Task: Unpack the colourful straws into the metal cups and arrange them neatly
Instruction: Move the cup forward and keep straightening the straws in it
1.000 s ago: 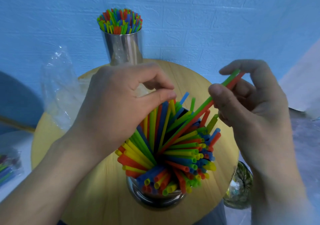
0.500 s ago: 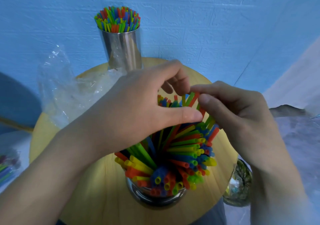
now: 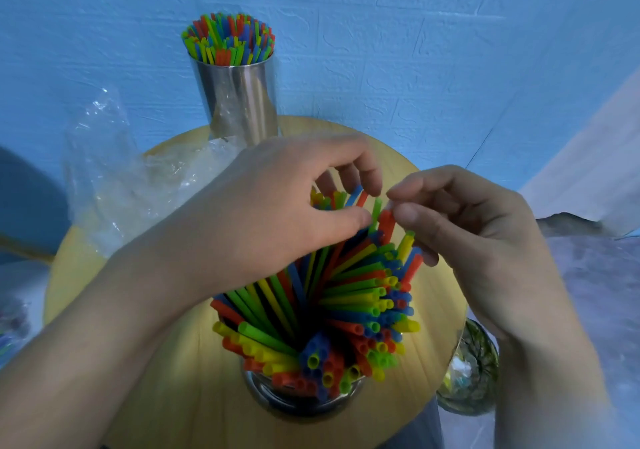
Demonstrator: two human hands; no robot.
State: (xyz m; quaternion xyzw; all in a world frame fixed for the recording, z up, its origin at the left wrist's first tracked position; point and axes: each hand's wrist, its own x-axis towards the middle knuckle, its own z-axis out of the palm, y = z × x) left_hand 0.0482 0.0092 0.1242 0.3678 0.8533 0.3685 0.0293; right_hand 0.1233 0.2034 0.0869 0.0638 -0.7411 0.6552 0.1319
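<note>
Fanned straws (image 3: 346,296) are held in the near metal cup (image 3: 301,405).
Their upper tips are pinched by the curled left hand (image 3: 277,213) and right hand (image 3: 478,237); a full far metal cup (image 3: 242,102) is seen behind on the wooden table (image 3: 201,407).

near cup (image 3: 294,408): no writing i can read
far cup (image 3: 239,95): no writing i can read
straws (image 3: 346,296): no print i can see
plastic wrapper (image 3: 114,185): nothing legible

We log a round wooden table (image 3: 433,344) against a blue textured wall (image 3: 415,50). Crumpled clear plastic wrap (image 3: 114,185) overhangs its left edge. A greenish glass vessel (image 3: 474,376) sits just off its right edge.
</note>
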